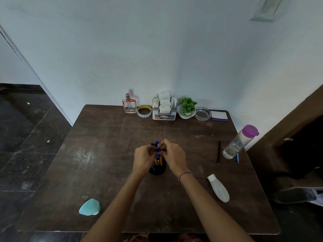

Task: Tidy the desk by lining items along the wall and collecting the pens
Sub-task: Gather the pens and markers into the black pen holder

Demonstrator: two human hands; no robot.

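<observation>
A black pen cup [157, 169] stands mid-desk, filled with several blue-capped and yellow pens [158, 159]. My left hand [144, 158] and my right hand [172, 155] meet over it, both with fingers curled round the pen tops. A loose black pen [218, 152] lies to the right, and a blue pen [237, 158] lies partly hidden behind a clear water bottle [239, 142] with a purple lid. Along the wall stand a perfume bottle [129, 104], a tape roll [144, 111], a tissue organiser [164, 109], a potted plant [187, 107], a glass ashtray [202, 113] and a notepad [219, 116].
A white bottle [218, 188] lies on its side at the right front. A light blue heart-shaped object [89, 207] sits near the front left. The brown desk [104, 154] has dark floor to its left and brown furniture close to its right edge.
</observation>
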